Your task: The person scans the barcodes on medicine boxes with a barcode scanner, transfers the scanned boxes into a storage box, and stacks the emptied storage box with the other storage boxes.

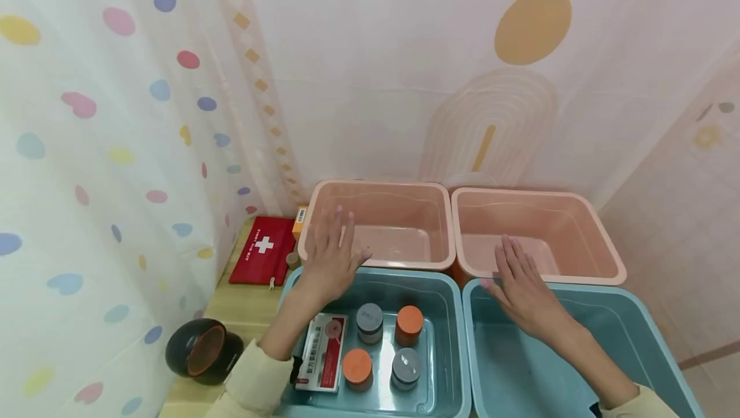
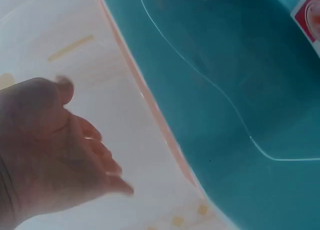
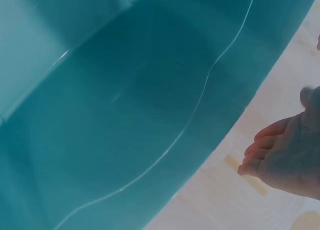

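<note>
My left hand (image 1: 329, 264), fingers straight and a little spread, hovers over the near edge of the left pink bin (image 1: 378, 190) and holds nothing. Below that arm, the left blue bin (image 1: 428, 280) contains two orange-lidded jars (image 1: 357, 366), two grey-lidded jars (image 1: 406, 366) and a white and red box (image 1: 322, 350). My right hand (image 1: 526, 289), also bare with straight fingers, is above the rims between the right pink bin (image 1: 537, 196) and the right blue bin (image 1: 514, 366). Both wrist views show the hands (image 2: 60, 150) (image 3: 287, 145) holding nothing beside blue bin walls.
On the wooden table (image 1: 245, 309) at left lie a red first aid pouch (image 1: 263, 251), a small orange box (image 1: 299, 219) and dark bowls (image 1: 202, 350). A patterned curtain (image 1: 358, 71) hangs behind the bins and along the left.
</note>
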Available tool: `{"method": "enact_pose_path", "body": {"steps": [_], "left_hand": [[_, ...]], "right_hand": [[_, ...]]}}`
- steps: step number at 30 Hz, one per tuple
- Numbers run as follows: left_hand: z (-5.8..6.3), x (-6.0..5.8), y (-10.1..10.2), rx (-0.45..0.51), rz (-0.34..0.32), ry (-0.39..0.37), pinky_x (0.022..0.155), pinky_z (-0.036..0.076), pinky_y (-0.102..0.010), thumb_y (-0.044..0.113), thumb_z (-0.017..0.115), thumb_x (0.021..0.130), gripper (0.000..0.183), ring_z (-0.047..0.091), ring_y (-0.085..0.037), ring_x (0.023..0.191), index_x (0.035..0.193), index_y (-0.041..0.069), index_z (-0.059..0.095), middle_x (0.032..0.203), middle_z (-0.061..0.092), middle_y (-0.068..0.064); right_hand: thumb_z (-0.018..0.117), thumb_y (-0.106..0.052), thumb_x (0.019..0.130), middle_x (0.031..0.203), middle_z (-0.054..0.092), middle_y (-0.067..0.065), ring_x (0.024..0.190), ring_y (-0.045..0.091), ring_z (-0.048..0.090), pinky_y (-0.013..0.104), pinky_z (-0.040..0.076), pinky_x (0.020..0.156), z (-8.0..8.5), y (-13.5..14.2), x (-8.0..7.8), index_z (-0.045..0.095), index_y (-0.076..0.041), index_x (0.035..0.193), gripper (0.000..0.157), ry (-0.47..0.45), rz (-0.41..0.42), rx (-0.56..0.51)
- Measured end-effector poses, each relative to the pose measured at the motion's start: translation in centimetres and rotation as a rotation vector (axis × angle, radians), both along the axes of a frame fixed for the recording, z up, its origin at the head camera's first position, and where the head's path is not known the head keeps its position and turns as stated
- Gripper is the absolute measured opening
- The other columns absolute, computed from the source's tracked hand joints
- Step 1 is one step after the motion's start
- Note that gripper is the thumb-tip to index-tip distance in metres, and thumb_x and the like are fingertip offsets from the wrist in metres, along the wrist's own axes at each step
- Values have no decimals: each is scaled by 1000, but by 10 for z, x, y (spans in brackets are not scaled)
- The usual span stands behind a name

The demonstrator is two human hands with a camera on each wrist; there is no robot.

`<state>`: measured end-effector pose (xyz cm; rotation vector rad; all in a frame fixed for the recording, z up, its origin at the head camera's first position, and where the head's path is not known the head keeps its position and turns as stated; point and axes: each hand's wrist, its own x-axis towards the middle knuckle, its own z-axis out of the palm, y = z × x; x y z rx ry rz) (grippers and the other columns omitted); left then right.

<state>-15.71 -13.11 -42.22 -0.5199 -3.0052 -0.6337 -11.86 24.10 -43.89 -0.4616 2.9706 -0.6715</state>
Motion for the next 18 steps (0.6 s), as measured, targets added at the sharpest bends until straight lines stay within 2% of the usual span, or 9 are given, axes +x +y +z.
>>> {"method": "enact_pose_path", "body": {"steps": [3,6,10,12,15,18], "left_hand": [[6,10,-5,24,-20,-64,133,18,-68,24,60,112,80,12,-50,168,170,-11,17,181,11,-29],[8,27,-13,39,-20,-107,126,37,-62,18,60,113,74,21,-49,166,170,-10,22,180,19,-29],[14,46,-23,54,5,-154,119,47,-58,16,63,112,74,26,-47,165,171,-5,24,181,22,-25],[20,49,-27,64,-14,-143,116,51,-59,15,63,111,73,29,-47,164,171,-4,26,180,24,-24],[30,47,-31,72,-48,-118,110,55,-58,14,63,111,73,32,-48,163,172,-2,26,180,25,-24],[42,47,-39,74,-19,-133,106,58,-59,16,63,111,75,32,-50,162,173,2,25,179,25,-25]], "right_hand": [[61,-26,113,176,22,36,164,57,19,70,24,130,1,-4,-2,30,16,164,73,65,1,26],[63,-18,112,169,40,34,158,54,36,67,36,125,2,-8,-4,44,14,159,60,177,2,32],[69,-7,106,158,56,31,149,50,53,65,43,120,3,-13,-7,58,11,151,50,326,18,-11],[71,-6,104,155,60,30,146,49,56,65,44,119,3,-13,-10,61,11,149,48,371,31,-24],[72,-6,104,154,61,30,145,49,57,65,44,119,4,-13,-13,63,11,147,47,380,44,-22],[72,-8,105,155,59,32,147,49,55,67,43,119,5,-14,-15,62,12,147,48,342,62,6]]}}
